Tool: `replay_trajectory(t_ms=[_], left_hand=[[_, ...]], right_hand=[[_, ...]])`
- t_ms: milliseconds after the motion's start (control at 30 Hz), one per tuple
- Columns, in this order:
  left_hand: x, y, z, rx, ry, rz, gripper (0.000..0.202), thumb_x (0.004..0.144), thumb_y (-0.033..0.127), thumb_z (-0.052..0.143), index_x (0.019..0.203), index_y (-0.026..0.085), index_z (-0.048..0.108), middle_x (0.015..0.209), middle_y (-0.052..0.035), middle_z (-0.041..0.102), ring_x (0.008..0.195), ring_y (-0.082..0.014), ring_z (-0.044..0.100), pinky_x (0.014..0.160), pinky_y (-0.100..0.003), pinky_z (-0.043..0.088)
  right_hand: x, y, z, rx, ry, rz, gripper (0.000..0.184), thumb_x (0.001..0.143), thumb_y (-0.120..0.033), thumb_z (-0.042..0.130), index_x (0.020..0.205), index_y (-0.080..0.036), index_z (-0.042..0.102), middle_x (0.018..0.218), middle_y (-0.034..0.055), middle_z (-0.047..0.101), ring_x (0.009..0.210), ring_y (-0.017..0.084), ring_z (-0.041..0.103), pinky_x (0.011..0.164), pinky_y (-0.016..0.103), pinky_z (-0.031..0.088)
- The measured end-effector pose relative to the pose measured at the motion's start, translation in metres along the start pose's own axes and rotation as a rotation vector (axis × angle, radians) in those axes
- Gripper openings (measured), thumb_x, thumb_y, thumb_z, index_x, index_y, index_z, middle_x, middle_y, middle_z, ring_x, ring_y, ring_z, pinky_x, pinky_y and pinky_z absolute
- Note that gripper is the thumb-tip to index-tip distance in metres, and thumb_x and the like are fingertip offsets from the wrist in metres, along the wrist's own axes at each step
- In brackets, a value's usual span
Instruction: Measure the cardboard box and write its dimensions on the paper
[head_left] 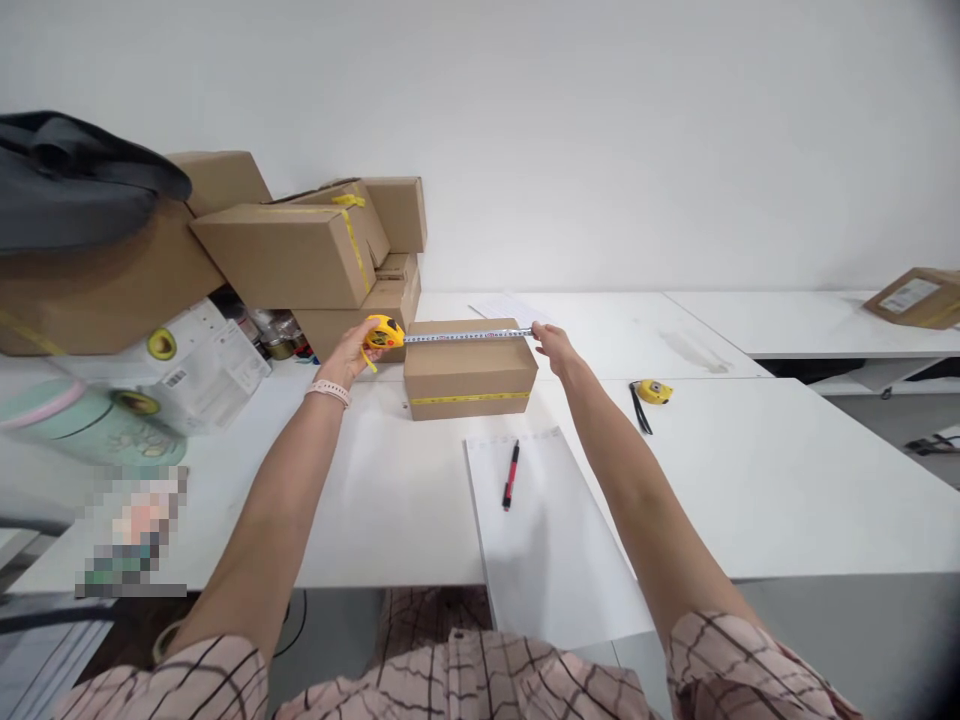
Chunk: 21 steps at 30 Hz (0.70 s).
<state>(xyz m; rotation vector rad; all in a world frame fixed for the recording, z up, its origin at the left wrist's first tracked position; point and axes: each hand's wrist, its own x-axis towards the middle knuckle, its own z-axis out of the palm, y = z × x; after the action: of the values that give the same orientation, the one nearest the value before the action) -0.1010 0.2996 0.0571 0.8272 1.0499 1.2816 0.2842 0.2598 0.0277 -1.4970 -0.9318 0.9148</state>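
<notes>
A small cardboard box with a yellow strip stands on the white table. My left hand grips a yellow tape measure case at the box's left end. My right hand pinches the end of the tape blade at the box's right end. The blade lies stretched along the box's top far edge. A sheet of white paper lies in front of the box, with a red and black pen on it.
A second yellow tape measure with a black strap lies right of the box. Stacked cardboard boxes and packages crowd the left. Another box sits on a table at far right. A wall stands behind.
</notes>
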Motion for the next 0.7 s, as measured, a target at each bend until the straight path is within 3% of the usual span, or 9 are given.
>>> replay_trajectory(t_ms=[167,333,433,567,700], left_hand=[[0.004,-0.008,0.004,0.035,0.056,-0.007,0.022,0.073,0.022,0.081,0.089,0.014,0.068,0.073,-0.0034,0.069,0.06,-0.0132,0.065,0.047,-0.019,0.047],[0.003,-0.01,-0.004,0.047,0.046,-0.009,0.025,0.072,0.023,0.081,0.091,0.014,0.067,0.072,-0.0018,0.069,0.057,-0.0122,0.065,0.046,-0.018,0.045],[0.002,-0.009,-0.007,0.054,0.039,-0.009,0.026,0.072,0.025,0.081,0.091,0.014,0.067,0.072,-0.0023,0.07,0.057,-0.0124,0.065,0.045,-0.018,0.044],[0.0,-0.007,-0.008,0.059,0.034,0.002,0.026,0.071,0.023,0.081,0.092,0.014,0.068,0.078,-0.003,0.072,0.063,-0.0132,0.068,0.053,-0.02,0.051],[-0.002,-0.002,-0.013,0.06,0.045,0.001,0.024,0.071,0.022,0.081,0.091,0.014,0.069,0.079,-0.0038,0.073,0.064,-0.0136,0.068,0.055,-0.021,0.053]], right_hand=[[0.008,0.003,0.015,0.046,0.014,0.071,0.024,0.087,-0.03,0.062,0.069,-0.021,0.05,0.079,0.0009,0.057,0.077,0.013,0.052,0.07,0.025,0.046],[0.01,0.011,0.023,0.022,-0.005,0.127,0.023,0.087,-0.037,0.064,0.075,-0.021,0.052,0.076,0.001,0.06,0.07,0.014,0.054,0.061,0.026,0.046],[0.01,0.015,0.025,0.03,-0.009,0.086,0.021,0.081,-0.037,0.07,0.08,-0.022,0.054,0.079,0.0014,0.063,0.07,0.015,0.058,0.06,0.026,0.049],[0.01,0.019,0.024,0.041,0.016,0.079,0.028,0.073,-0.036,0.077,0.087,-0.023,0.057,0.083,0.0016,0.068,0.069,0.016,0.062,0.06,0.028,0.053],[0.012,0.023,0.022,-0.044,0.062,0.108,0.03,0.073,-0.043,0.079,0.074,-0.021,0.058,0.075,0.0041,0.067,0.067,0.018,0.061,0.06,0.03,0.052]])
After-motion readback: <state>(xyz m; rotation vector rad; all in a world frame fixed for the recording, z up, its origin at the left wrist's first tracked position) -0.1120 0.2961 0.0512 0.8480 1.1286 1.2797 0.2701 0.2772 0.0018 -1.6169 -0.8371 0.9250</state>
